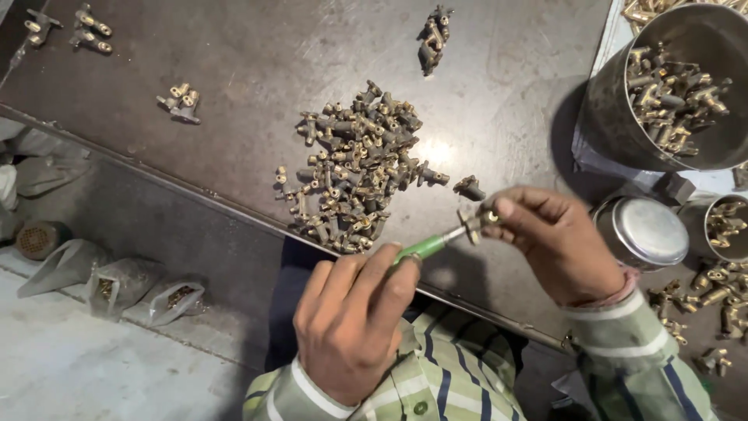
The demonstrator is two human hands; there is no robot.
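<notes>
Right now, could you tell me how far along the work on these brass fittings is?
Possibly done: the steel bucket holds many fittings, though I cannot tell finished from unfinished. In hand: the right hand holds one brass fitting while the left hand sets a green-handled screwdriver against it. Probably left: a large pile of fittings lies on the dark table.

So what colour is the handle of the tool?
Bright green, seen in the head view, held in the left hand.

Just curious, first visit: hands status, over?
Left hand grips green-handled screwdriver. Right hand pinches small brass fitting at its tip. Heap of fittings beyond.
</notes>
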